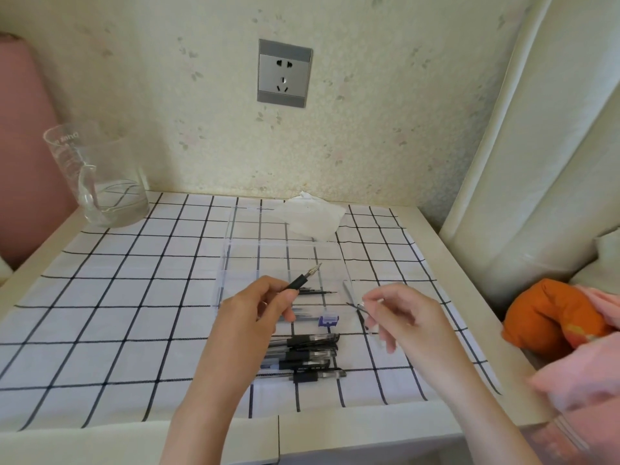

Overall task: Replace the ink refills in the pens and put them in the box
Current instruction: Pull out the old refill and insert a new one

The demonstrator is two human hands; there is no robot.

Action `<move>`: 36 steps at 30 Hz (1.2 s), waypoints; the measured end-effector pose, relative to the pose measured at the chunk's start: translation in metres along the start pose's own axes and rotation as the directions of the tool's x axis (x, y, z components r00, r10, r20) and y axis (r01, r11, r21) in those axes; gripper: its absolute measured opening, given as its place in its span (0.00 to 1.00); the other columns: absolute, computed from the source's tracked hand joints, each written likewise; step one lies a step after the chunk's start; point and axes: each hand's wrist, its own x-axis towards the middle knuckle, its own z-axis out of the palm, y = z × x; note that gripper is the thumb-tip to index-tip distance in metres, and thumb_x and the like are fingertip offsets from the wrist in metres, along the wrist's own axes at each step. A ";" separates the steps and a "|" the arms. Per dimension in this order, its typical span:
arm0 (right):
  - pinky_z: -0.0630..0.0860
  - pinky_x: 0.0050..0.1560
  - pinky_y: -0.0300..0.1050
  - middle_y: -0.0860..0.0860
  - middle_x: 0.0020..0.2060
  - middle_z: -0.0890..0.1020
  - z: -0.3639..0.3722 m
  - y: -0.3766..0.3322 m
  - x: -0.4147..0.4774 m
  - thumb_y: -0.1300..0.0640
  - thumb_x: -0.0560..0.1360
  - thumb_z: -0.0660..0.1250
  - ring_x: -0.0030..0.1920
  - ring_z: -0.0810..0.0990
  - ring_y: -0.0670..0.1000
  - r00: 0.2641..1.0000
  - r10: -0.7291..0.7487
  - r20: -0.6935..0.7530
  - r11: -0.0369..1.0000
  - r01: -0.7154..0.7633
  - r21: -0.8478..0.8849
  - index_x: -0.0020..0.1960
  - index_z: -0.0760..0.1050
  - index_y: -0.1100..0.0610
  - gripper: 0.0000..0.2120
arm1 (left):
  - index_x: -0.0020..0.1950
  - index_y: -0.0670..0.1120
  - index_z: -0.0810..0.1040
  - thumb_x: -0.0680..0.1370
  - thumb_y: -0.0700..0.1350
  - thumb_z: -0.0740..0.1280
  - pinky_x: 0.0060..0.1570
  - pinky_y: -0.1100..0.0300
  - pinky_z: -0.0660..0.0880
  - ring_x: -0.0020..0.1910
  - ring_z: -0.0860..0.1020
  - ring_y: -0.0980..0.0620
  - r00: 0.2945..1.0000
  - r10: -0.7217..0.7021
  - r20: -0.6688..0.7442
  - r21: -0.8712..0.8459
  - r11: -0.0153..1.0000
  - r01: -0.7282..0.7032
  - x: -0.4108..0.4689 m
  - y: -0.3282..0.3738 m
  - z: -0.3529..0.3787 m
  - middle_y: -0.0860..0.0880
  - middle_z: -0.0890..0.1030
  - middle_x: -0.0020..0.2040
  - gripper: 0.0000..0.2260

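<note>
Left hand [258, 310] grips pen [303, 278], right hand [399, 317] refill [354, 306]

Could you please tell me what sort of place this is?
Probably a room at home: a small table with a checked tablecloth, flowered wallpaper with a socket, and a glass jug.

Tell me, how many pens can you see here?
6: one pen in the left hand above the clear box; about five in the pile on the cloth. Overlap may hide more.
</note>
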 end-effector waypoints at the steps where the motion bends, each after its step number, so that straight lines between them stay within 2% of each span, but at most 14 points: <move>1: 0.73 0.32 0.39 0.49 0.29 0.79 0.005 -0.004 0.004 0.60 0.75 0.67 0.27 0.72 0.49 1.000 -0.005 -0.011 0.997 0.006 0.078 0.44 0.80 0.54 0.04 | 0.44 0.54 0.77 0.77 0.49 0.63 0.32 0.65 0.67 0.27 0.68 0.60 1.000 0.002 0.003 0.002 1.000 -0.002 0.000 0.000 0.001 0.59 0.80 0.34 0.05; 6: 0.66 0.27 0.38 0.50 0.27 0.73 0.033 -0.018 0.021 0.64 0.75 0.67 0.27 0.68 0.48 0.998 0.056 0.017 0.918 -0.058 0.393 0.46 0.80 0.60 0.03 | 0.44 0.54 0.77 0.77 0.50 0.63 0.31 0.68 0.67 0.27 0.68 0.60 1.000 0.009 0.008 0.031 0.999 -0.009 -0.001 0.001 0.001 0.59 0.80 0.35 0.04; 10: 0.65 0.27 0.36 0.50 0.26 0.70 0.037 -0.025 0.029 0.63 0.74 0.68 0.28 0.66 0.47 0.999 0.034 0.024 0.860 -0.041 0.508 0.48 0.79 0.61 0.03 | 0.44 0.54 0.78 0.77 0.49 0.63 0.32 0.67 0.67 0.27 0.69 0.61 1.000 0.017 0.013 0.025 1.000 -0.017 -0.001 0.001 0.000 0.58 0.80 0.35 0.04; 14: 0.66 0.29 0.37 0.49 0.27 0.70 0.037 -0.024 0.033 0.58 0.76 0.66 0.29 0.67 0.46 0.999 -0.050 -0.014 0.882 0.050 0.468 0.49 0.80 0.61 0.07 | 0.45 0.54 0.78 0.77 0.49 0.63 0.35 0.64 0.68 0.28 0.70 0.62 1.000 0.015 0.017 0.021 1.000 -0.015 -0.001 0.001 0.000 0.59 0.80 0.34 0.04; 18: 0.65 0.29 0.37 0.46 0.27 0.72 0.038 -0.023 0.036 0.58 0.78 0.64 0.28 0.67 0.45 0.997 -0.070 -0.046 0.904 0.083 0.420 0.50 0.80 0.60 0.08 | 0.45 0.55 0.77 0.77 0.50 0.63 0.36 0.64 0.68 0.29 0.70 0.63 1.000 0.007 0.018 0.021 1.000 -0.008 -0.001 0.002 0.001 0.60 0.80 0.33 0.04; 24: 0.66 0.30 0.32 0.47 0.29 0.74 0.041 -0.025 0.035 0.59 0.77 0.64 0.28 0.69 0.41 0.992 -0.113 0.062 0.948 0.089 0.305 0.49 0.80 0.59 0.07 | 0.44 0.55 0.77 0.77 0.49 0.63 0.35 0.64 0.68 0.29 0.71 0.62 0.999 0.022 0.024 0.034 0.999 -0.023 -0.001 0.002 0.001 0.60 0.80 0.34 0.04; 28: 0.67 0.31 0.32 0.47 0.30 0.75 0.045 -0.023 0.034 0.60 0.78 0.63 0.26 0.68 0.41 0.982 -0.137 0.129 0.962 0.101 0.253 0.49 0.79 0.59 0.07 | 0.43 0.55 0.78 0.77 0.48 0.64 0.30 0.68 0.66 0.27 0.69 0.58 0.999 0.044 0.001 0.036 0.998 -0.044 -0.001 0.001 0.004 0.59 0.80 0.33 0.05; 31: 0.67 0.32 0.33 0.47 0.30 0.75 0.046 -0.020 0.034 0.61 0.78 0.63 0.26 0.68 0.40 0.981 -0.142 0.130 0.960 0.104 0.260 0.48 0.79 0.60 0.06 | 0.40 0.55 0.78 0.77 0.47 0.64 0.30 0.69 0.66 0.31 0.74 0.50 0.998 0.048 -0.035 0.062 0.997 -0.045 -0.001 -0.001 0.006 0.59 0.80 0.33 0.07; 34: 0.67 0.32 0.33 0.46 0.30 0.75 0.048 -0.016 0.033 0.62 0.78 0.62 0.27 0.69 0.40 0.979 -0.153 0.133 0.963 0.117 0.244 0.47 0.79 0.59 0.06 | 0.39 0.57 0.78 0.77 0.46 0.64 0.26 0.69 0.65 0.24 0.68 0.56 0.997 0.064 -0.044 0.082 0.995 -0.060 -0.001 -0.001 0.005 0.59 0.80 0.35 0.09; 36: 0.67 0.33 0.34 0.47 0.30 0.75 0.050 -0.014 0.031 0.62 0.78 0.63 0.27 0.69 0.41 0.979 -0.152 0.136 0.963 0.116 0.244 0.47 0.79 0.59 0.06 | 0.38 0.56 0.79 0.77 0.45 0.64 0.23 0.70 0.63 0.22 0.65 0.57 0.997 0.060 -0.042 0.066 0.996 -0.058 -0.002 0.000 0.003 0.59 0.79 0.32 0.09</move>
